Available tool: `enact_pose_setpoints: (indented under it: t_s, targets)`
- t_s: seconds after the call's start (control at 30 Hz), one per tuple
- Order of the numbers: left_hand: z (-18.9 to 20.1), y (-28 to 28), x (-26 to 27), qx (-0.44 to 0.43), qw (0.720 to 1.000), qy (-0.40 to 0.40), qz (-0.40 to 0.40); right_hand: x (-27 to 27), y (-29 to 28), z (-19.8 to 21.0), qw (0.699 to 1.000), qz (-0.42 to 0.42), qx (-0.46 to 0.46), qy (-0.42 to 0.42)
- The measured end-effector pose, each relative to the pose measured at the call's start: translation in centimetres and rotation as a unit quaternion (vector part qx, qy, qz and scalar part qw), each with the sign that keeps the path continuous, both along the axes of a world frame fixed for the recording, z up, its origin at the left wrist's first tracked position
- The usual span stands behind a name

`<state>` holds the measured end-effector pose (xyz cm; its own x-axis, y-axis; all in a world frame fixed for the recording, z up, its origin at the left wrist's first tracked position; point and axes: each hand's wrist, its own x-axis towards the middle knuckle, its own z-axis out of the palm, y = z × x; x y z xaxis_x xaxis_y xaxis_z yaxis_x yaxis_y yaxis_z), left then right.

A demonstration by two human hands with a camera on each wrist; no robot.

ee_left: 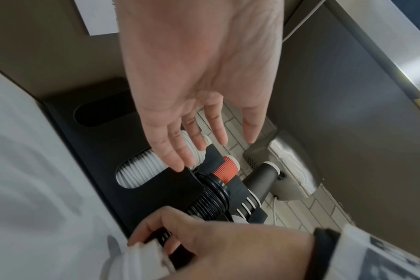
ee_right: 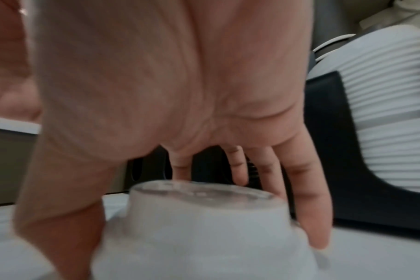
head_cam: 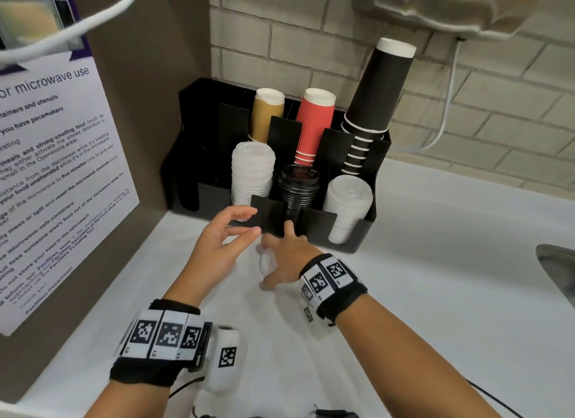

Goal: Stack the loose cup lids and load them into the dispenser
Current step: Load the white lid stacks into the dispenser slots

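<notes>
A loose white lid (head_cam: 267, 263) (ee_right: 204, 227) sits on the white counter just in front of the black dispenser (head_cam: 354, 234). My right hand (head_cam: 277, 256) (ee_right: 192, 233) reaches down over it, thumb on one side and fingers on the other, gripping its base. My left hand (head_cam: 245, 221) (ee_left: 199, 147) hovers open beside it, fingers spread toward the dispenser's front and holding nothing. The dispenser's front slots hold a white lid stack (head_cam: 252, 175), a black lid stack (head_cam: 298, 187) and another white lid stack (head_cam: 347, 206).
Brown, red and black paper cup stacks (head_cam: 314, 125) stand in the dispenser's rear slots. A panel with a microwave notice (head_cam: 56, 168) walls off the left. A sink rim (head_cam: 557, 271) shows at the right edge. A white cable (head_cam: 448, 106) hangs down the brick wall.
</notes>
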<state>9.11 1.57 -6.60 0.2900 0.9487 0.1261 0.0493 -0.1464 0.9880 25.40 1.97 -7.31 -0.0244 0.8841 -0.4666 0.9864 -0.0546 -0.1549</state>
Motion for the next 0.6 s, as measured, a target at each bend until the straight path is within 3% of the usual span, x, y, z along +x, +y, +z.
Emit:
enact_pose_setpoints:
  t_s: [0.07,0.13,0.3,0.43,0.6]
  targets:
    - [0.0,0.2,-0.1,0.0,1.0,0.007,-0.001,0.9,-0.8,0.8,0.998,-0.014,0.011,0.059]
    - [0.1,0.4,-0.2,-0.01,0.999,0.031,-0.029,1.9,-1.6,1.8,0.983,-0.038,0.055,0.173]
    - [0.1,-0.3,0.2,-0.06,0.98,0.009,-0.192,2.5,-4.5,3.9,0.876,-0.078,0.131,0.458]
    - [0.2,-0.7,1.0,-0.039,0.981,-0.029,-0.185,2.4,-5.6,3.9,0.822,-0.102,0.154,0.539]
    - [0.2,-0.6,0.9,-0.027,0.981,-0.038,-0.191,3.0,-5.8,4.0,0.801,-0.13,0.141,0.567]
